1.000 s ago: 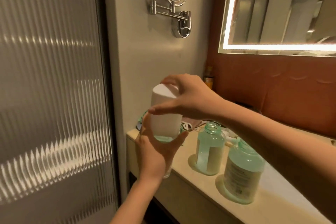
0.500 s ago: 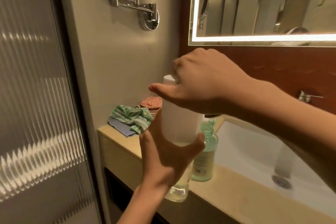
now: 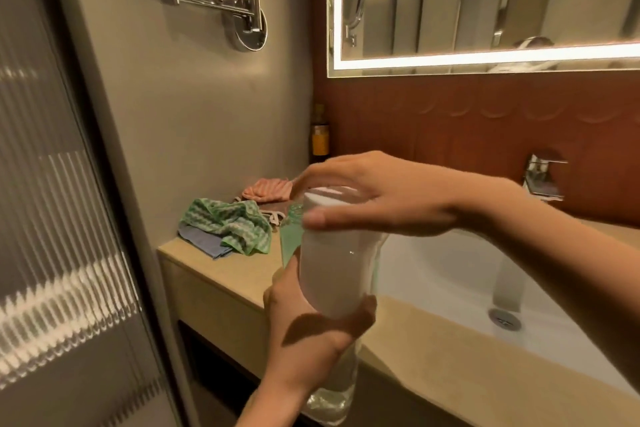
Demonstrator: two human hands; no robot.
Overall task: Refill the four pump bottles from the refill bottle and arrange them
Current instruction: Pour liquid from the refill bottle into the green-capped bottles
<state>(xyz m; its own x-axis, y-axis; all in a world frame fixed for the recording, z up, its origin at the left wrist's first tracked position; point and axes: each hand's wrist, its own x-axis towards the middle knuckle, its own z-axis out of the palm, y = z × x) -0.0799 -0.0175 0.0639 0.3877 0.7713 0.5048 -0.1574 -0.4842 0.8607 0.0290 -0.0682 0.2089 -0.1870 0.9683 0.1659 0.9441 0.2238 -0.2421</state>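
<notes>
The refill bottle (image 3: pixel 332 274) is opaque white, the pump bottle (image 3: pixel 329 402) under it clear, the green bottle (image 3: pixel 289 239) behind translucent. At the beige bench's (image 3: pixel 433 367) left end: green-and-white zigzag cloth (image 3: pixel 228 222), plain blue cloth (image 3: pixel 199 241), pink striped cloth (image 3: pixel 268 189).

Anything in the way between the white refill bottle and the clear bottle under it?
Nothing visible. The white refill bottle stands upended straight on the clear bottle, with the right hand gripping its top. The left hand wraps the joint, so the mouths themselves are hidden.
</notes>
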